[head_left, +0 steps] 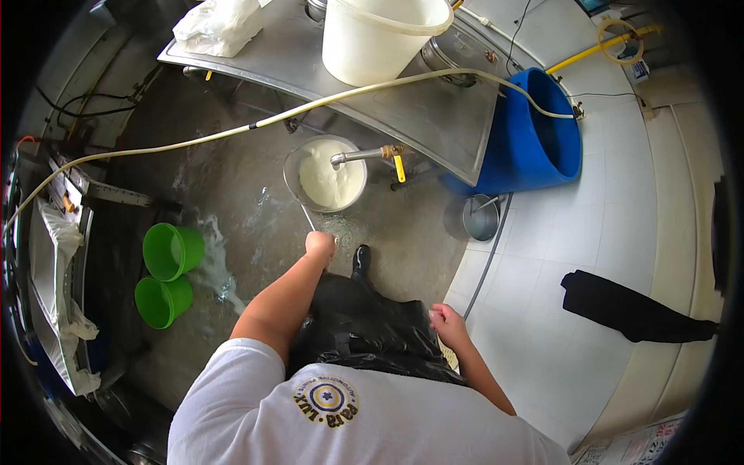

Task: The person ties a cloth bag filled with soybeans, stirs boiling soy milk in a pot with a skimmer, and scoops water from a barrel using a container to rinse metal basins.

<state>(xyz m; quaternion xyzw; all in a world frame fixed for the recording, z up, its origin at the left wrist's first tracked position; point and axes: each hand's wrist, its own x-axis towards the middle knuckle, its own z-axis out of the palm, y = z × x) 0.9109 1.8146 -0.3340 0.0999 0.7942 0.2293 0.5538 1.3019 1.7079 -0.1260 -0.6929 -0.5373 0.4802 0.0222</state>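
Observation:
My left hand [319, 246] is closed around a thin metal handle [308, 218] that runs to the near rim of a round metal pot [290, 180]. White, curd-like or creamy stuff [332, 182] fills the pot. Above its right side sits a metal spout [360, 156] with a yellow-levered valve [398, 164]. Against the edge of my black apron [364, 318], my right hand [449, 325] has its fingers curled; whether they grip anything is hidden.
A steel table [457, 132] ahead bears a white tub [380, 46] and a plastic bag [219, 27]. A pale hose [194, 139] crosses the view. Two green buckets [172, 252] stand left on the wet floor; a blue barrel [535, 147] and metal bucket [482, 221] are at right.

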